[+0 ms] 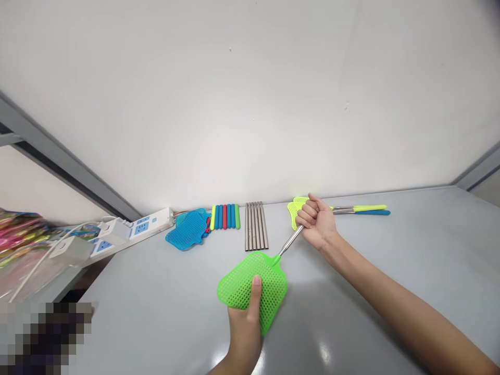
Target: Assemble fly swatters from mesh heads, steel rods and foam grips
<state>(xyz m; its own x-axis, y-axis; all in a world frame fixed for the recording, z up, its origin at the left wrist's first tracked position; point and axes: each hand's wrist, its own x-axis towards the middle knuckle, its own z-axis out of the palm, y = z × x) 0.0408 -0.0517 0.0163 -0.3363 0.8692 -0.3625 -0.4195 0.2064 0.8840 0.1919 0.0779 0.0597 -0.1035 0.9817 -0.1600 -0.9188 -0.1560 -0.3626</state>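
Note:
A bright green perforated fly swatter head point(269, 276) lies in my left hand point(248, 323), the thumb pressed flat on its face. From its neck a metal rod point(291, 240) runs up and to the right into my right hand point(317, 220), whose fingers are curled round it. The rod's far end is hidden in that fist. Just behind the right hand are finished-looking swatters with yellow-green heads point(295, 211), one yellow handle point(371, 208) and one blue handle point(373, 212).
Several metal tubes point(256, 226) stand in a row by the wall, beside several coloured handles point(224, 216). Blue swatter heads point(187, 230) are stacked to their left, near a white power strip point(150, 223) with plugged-in adapters. Plastic-wrapped goods point(23, 245) lie at far left.

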